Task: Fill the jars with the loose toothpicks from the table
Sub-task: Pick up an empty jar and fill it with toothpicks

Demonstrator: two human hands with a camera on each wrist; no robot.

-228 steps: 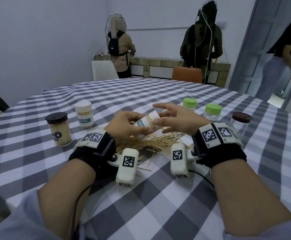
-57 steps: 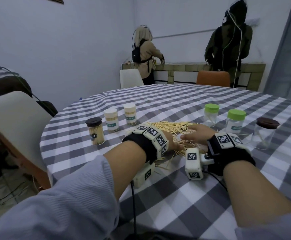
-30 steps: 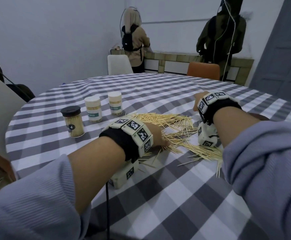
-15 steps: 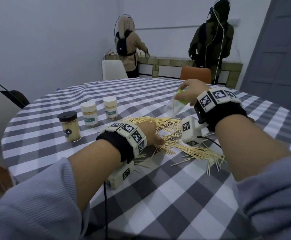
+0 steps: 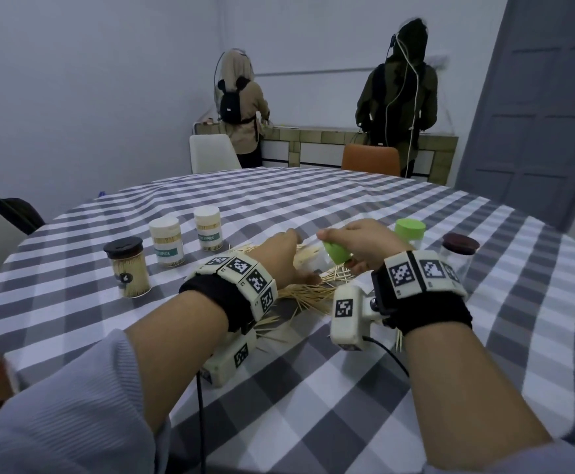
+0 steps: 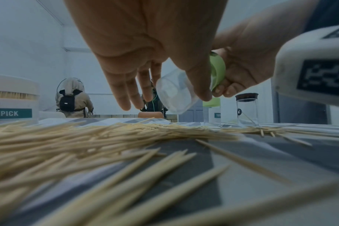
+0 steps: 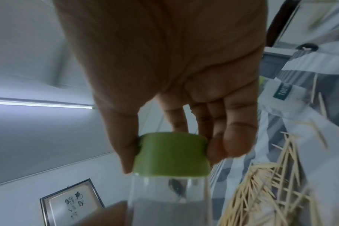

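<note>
Above toothpicks (image 5: 308, 285): right hand (image 5: 361, 244) pinches jar (image 5: 316, 260) lid; left hand (image 5: 281, 258) spread alongside.

Grey-and-white checked tablecloth (image 5: 313, 206); pale tan toothpicks (image 6: 87, 145); clear jar (image 7: 170, 197) with green lid (image 7: 170, 154); black-lidded jar (image 5: 127, 266); two white-lidded jars (image 5: 166, 241) with teal labels; dark brown-lidded jar (image 5: 458, 253); orange chair (image 5: 369, 159)

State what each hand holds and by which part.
The right hand grips a clear jar by its green lid. The left hand touches its body with the thumb; fingers straight.
</note>
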